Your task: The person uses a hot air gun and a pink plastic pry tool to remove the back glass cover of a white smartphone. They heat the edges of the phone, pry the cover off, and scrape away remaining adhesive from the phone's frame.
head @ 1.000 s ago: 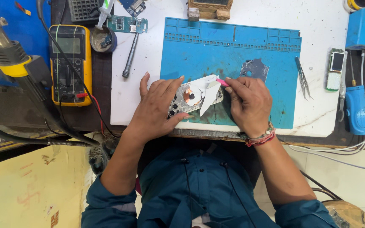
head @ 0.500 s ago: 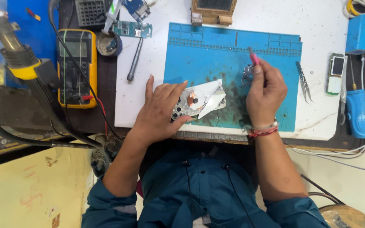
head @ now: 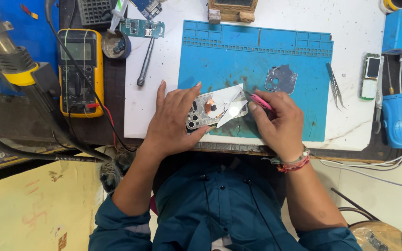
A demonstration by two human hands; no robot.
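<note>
With my left hand point(head: 175, 118) pressed flat and open on the opened phone back point(head: 212, 110) lying on the blue mat point(head: 275, 51), I keep my right hand point(head: 278, 118) pinched on the pink tool point(head: 259, 101), tip low at the phone's edge, prying gently.

Under my left hand point(head: 175, 118) lies a phone back panel point(head: 212, 111) of glossy, smooth metal, with a copper-toned coil and a white paper-like film over it. My right hand point(head: 278, 121) grips a pink plastic tool point(head: 260, 101). The blue mat point(head: 257, 69) looks matt and rubbery, stained in places. The tweezers point(head: 335, 86) are bright metal; the counter point(head: 164, 60) is white, smooth, marble-like.
</note>
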